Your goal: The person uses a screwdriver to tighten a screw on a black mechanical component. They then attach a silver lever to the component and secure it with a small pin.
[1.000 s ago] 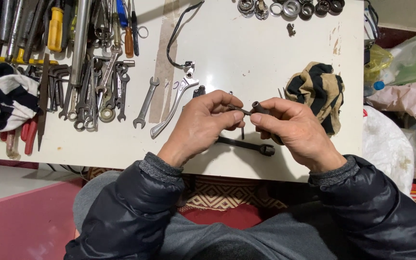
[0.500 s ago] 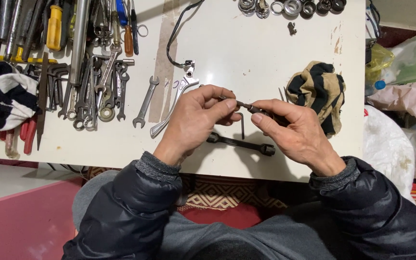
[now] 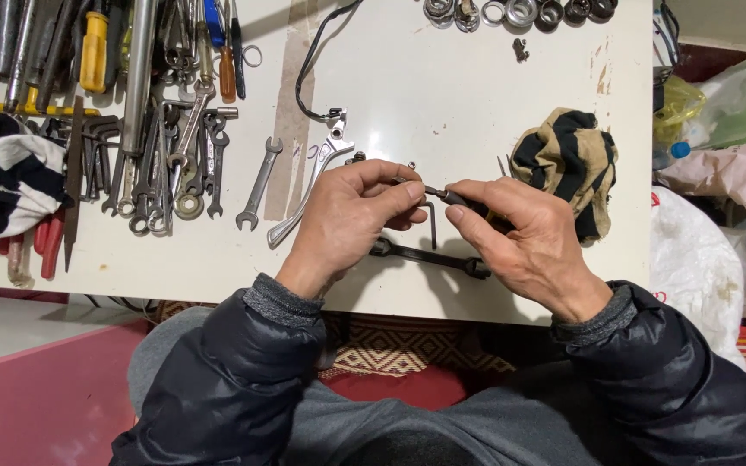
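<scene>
Both hands, the left hand (image 3: pixel 351 216) and right hand (image 3: pixel 524 237), pinched closed on a small dark screwdriver (image 3: pixel 442 195) above the worktop (image 3: pixel 442 95), whose tip looked liable to slip.

Left hand (image 3: pixel 351 220), right hand (image 3: pixel 524 237): fingers pinched, tips meeting.

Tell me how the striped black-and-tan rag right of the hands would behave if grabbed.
The rag lies crumpled in soft folds, so it is probably floppy and would sag and unfold when lifted. It looks like light cloth, unlikely to roll or slip. Its edge sits close to the right hand, so it may drag along if nudged.
</scene>
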